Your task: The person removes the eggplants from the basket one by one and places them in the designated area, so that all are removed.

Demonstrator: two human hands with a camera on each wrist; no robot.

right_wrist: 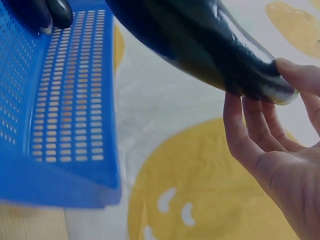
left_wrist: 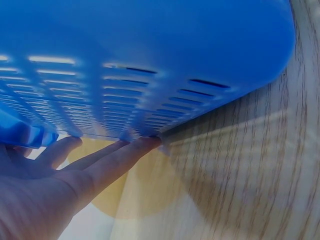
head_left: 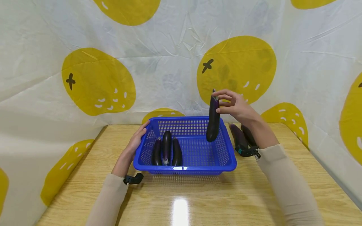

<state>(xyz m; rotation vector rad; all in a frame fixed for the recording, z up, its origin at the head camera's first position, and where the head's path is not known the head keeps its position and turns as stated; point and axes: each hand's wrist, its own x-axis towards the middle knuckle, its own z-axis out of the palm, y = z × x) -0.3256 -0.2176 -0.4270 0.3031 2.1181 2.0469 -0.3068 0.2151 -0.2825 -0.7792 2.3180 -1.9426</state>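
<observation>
A dark purple eggplant [head_left: 212,121] hangs upright over the right part of the blue basket [head_left: 185,168], its stem end up. My right hand [head_left: 237,105] pinches it near the stem, thumb on one side and fingers on the other, as the right wrist view shows. My left hand [head_left: 136,139] rests at the basket's left side, its fingers [left_wrist: 117,161] stretched straight along the outside of the slotted wall. Inside the basket, at the left, lie three eggplants [head_left: 167,146] side by side.
More eggplants [head_left: 238,136] lie on the wooden table [head_left: 181,194] to the right of the basket, partly hidden by my right forearm. Behind the table hangs a white sheet [head_left: 167,75] with yellow fruit shapes.
</observation>
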